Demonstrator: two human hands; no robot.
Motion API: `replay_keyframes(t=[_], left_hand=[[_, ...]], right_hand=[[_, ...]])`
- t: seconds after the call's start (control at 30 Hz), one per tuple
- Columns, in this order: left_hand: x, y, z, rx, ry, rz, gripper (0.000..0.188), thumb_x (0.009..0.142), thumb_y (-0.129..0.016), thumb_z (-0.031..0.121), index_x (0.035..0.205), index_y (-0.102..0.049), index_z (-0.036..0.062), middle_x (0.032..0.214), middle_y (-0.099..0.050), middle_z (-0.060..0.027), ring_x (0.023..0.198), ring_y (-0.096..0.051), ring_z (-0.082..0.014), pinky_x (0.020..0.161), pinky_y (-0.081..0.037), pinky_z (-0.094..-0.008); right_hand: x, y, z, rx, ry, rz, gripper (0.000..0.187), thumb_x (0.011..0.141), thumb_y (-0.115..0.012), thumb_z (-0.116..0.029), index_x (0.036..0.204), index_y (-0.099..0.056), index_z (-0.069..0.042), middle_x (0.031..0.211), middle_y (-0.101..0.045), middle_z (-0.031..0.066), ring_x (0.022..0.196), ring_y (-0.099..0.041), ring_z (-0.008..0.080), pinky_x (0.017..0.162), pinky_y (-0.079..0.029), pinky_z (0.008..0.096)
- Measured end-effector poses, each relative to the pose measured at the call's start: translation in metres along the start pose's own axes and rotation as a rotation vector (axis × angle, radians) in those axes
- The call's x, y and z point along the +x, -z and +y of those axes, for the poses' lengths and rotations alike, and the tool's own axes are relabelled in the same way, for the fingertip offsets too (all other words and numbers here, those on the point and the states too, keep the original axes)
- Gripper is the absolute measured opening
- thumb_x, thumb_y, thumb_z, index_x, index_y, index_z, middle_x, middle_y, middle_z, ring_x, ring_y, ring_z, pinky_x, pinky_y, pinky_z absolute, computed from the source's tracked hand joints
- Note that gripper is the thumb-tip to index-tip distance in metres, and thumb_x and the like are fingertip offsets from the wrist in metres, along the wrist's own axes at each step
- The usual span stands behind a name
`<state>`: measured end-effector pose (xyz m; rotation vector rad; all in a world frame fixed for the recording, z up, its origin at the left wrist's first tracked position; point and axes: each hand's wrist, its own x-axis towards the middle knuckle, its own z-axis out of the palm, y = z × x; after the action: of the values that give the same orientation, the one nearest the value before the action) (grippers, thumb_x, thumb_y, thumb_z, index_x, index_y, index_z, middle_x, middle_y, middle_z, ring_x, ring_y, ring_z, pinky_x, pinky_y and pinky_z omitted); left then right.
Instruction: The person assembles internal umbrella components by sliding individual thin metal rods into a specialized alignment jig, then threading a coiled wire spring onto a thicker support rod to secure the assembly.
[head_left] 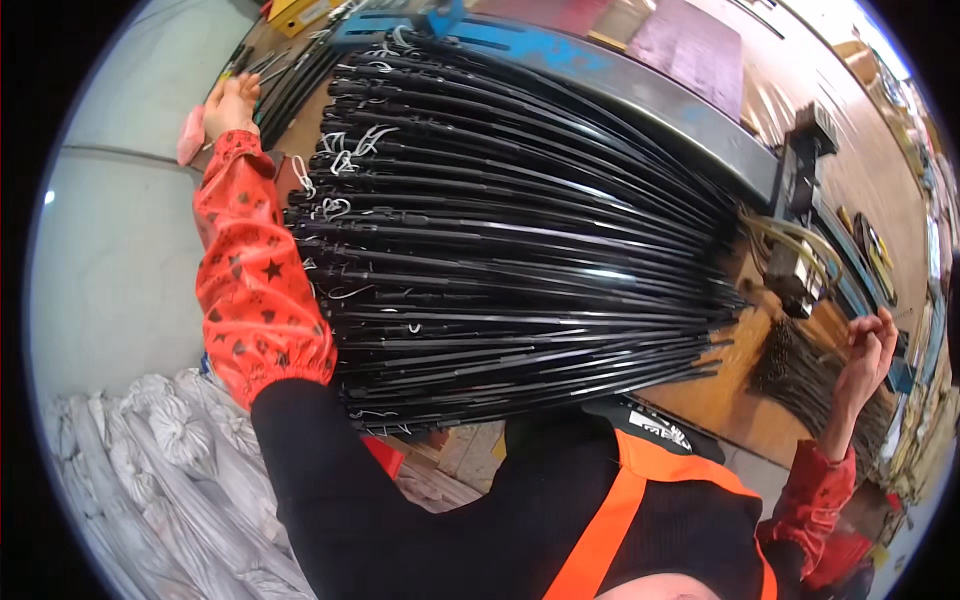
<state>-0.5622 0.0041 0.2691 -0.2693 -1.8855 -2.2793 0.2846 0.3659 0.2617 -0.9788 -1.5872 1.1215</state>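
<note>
Many long black rods, likely umbrella frames, lie side by side across the wooden table, with white loops at their left ends. Beyond these ends, at the far left, is my left hand. Its fingers curl down beside a smaller group of dark rods; what they hold, if anything, is hidden. Something pink shows against that hand. Over on the right, my right hand is raised, fingers loosely bent and apart, with nothing visible in them. Near it lies a bundle of thin dark metal rods.
A blue and grey metal beam runs behind the rods to a small machine head with hoses. A yellow box sits at the far left. White wrapped bundles lie at the lower left.
</note>
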Motion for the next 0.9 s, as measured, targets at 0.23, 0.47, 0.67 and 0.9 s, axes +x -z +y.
replay_keyframes(t=[0.23,0.47,0.67,0.9], left_hand=[[-0.271,-0.135,0.042,0.540,-0.990,-1.106,0.019,0.096,-0.067,0.019,0.110,-0.072,0.0066,0.094,-0.074,-0.0090,0.078,-0.071,-0.0184,0.070,-0.056,-0.0307],[-0.416,-0.193,0.018,0.922,-1.213,-1.533,0.007,0.086,-0.059,0.011,0.087,-0.065,0.0076,0.087,-0.064,-0.0096,0.089,-0.065,-0.0278,0.076,-0.055,-0.0404],[-0.418,-0.203,0.017,1.200,-1.234,-1.618,0.007,0.087,-0.057,0.010,0.090,-0.064,0.0075,0.089,-0.063,-0.0100,0.090,-0.065,-0.0278,0.076,-0.056,-0.0413],[-0.391,-0.202,0.022,0.906,-1.216,-1.630,0.029,0.075,-0.065,0.002,0.103,-0.062,0.0048,0.097,-0.057,-0.0125,0.092,-0.058,-0.0310,0.080,-0.053,-0.0402]], right_hand=[[-0.041,-0.060,-0.032,-0.428,0.322,-0.062,0.034,0.101,-0.053,-0.004,0.134,-0.058,-0.001,0.102,-0.059,0.0026,0.093,-0.054,0.0102,0.089,-0.043,0.0248],[-0.072,-0.095,-0.045,-0.497,0.552,-0.477,0.026,0.092,-0.061,0.003,0.117,-0.067,-0.003,0.079,-0.058,0.0114,0.065,-0.053,0.0246,0.062,-0.044,0.0338],[-0.083,-0.108,-0.032,-0.299,0.369,-0.473,0.023,0.091,-0.060,0.003,0.114,-0.063,0.001,0.084,-0.060,0.0119,0.071,-0.060,0.0245,0.067,-0.049,0.0319],[-0.078,-0.126,-0.024,-0.216,0.071,-0.544,0.029,0.096,-0.055,-0.004,0.124,-0.061,0.000,0.093,-0.066,0.0141,0.076,-0.064,0.0233,0.073,-0.052,0.0316]])
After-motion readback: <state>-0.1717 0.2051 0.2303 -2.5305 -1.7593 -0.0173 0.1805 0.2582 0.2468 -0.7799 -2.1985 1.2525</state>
